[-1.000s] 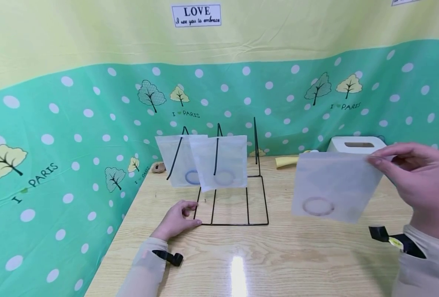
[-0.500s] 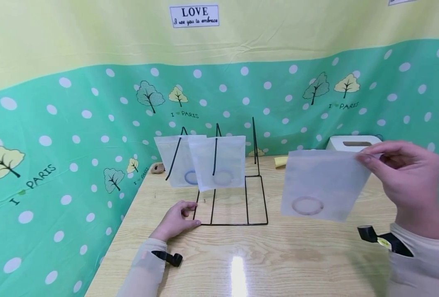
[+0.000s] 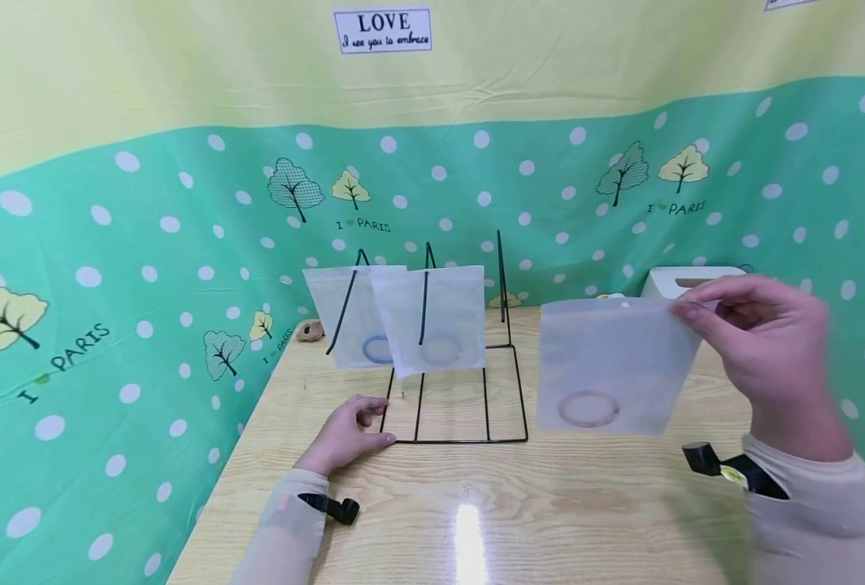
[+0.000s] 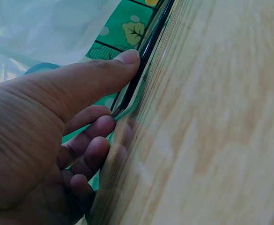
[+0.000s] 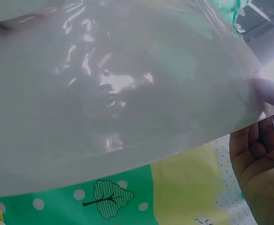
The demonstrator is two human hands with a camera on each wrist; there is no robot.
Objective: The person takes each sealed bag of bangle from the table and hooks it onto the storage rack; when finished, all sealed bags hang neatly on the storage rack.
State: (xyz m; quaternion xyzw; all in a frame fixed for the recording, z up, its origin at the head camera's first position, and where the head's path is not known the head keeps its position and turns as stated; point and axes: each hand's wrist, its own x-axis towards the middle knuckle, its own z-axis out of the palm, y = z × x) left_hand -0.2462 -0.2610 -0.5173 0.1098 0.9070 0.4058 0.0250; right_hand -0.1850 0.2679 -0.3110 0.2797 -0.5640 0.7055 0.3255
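Note:
My right hand (image 3: pixel 762 349) pinches the top right corner of a translucent plastic pouch (image 3: pixel 615 349), held up right of the black wire rack (image 3: pixel 462 442). A reddish-brown ring (image 3: pixel 588 409) shows at the pouch's bottom; in the right wrist view the sheet (image 5: pixel 127 108) fills most of the frame. At the rack's front left corner my left hand (image 3: pixel 345 431) grips the wire, thumb (image 4: pixel 99 75) on top and fingers curled beside it. Two similar pouches hang on the rack's left and middle hooks, the left one (image 3: pixel 330 296) with a blue ring, the middle one (image 3: pixel 458 309) with a pale ring.
The rack's right upright (image 3: pixel 502 276) carries no pouch. Behind my right hand stands a white box (image 3: pixel 662 280) with a slot. A small brown object (image 3: pixel 310 331) lies at the table's back left. A green and yellow patterned curtain (image 3: pixel 549 106) closes off the back.
My right hand has moved left with the pouch, bringing it closer to the rack. The left hand has stayed at the rack's corner, and the hanging pouches are unmoved.

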